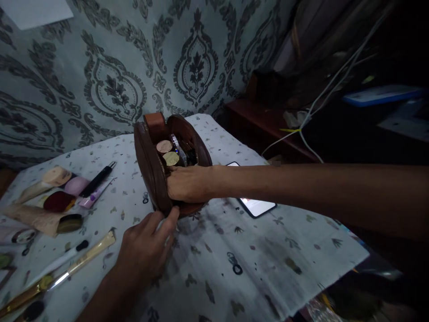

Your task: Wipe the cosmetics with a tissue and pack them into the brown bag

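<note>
An unzipped brown makeup bag point(147, 165) stands on the patterned cloth, its top gaping. Inside it are round compacts, one pinkish point(165, 146) and one yellowish point(170, 158), beside other dark and glittery items. My right hand point(187, 184) reaches into the near end of the bag; its fingers are hidden inside, so what they touch cannot be seen. My left hand point(150, 237) is at the bag's near lower corner, fingers bent and closed against its edge, with the thumb out of sight.
A lit phone point(256, 208) lies under my right forearm. On the left are several cosmetics, including a pink tube point(97, 193), a black pen-like item point(98, 179), a dark-capped tube point(69, 223) and gold-handled brushes point(80, 264). White cables point(313, 107) hang at right.
</note>
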The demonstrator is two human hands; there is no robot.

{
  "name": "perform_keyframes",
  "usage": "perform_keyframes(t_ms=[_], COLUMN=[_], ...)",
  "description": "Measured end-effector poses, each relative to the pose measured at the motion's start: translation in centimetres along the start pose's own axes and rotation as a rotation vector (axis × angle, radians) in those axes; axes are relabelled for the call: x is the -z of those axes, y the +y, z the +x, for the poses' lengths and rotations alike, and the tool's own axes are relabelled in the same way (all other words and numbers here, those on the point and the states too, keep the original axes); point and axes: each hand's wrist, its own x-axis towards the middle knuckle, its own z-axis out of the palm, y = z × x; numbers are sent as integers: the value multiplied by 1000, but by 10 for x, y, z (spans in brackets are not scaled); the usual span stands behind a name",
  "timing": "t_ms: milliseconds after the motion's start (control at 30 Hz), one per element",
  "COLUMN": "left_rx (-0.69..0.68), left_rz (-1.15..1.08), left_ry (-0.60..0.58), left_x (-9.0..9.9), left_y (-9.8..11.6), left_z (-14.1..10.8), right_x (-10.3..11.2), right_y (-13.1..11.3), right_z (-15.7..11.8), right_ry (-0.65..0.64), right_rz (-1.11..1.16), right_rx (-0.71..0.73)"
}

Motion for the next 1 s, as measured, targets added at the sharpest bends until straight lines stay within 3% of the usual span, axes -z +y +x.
perform_keyframes(t_ms=[400, 567, 800, 1000], left_rx=[17, 12, 26, 31], left_rz=[-17, 4, -46, -47], left_ry=[-2, -6, -22, -9], left_x=[0, 1, -3, -4], left_y=[2, 2, 3, 4], left_z=[-2, -2, -5, -4], right_x=[-4, -9, -30, -32], right_y=[-4, 0, 8, 5], right_z=[7, 9, 17, 16], right_ry=[38, -25, 141, 144], right_rz=[-83, -158, -159, -203], right_rx=[-1, 8, 101, 74])
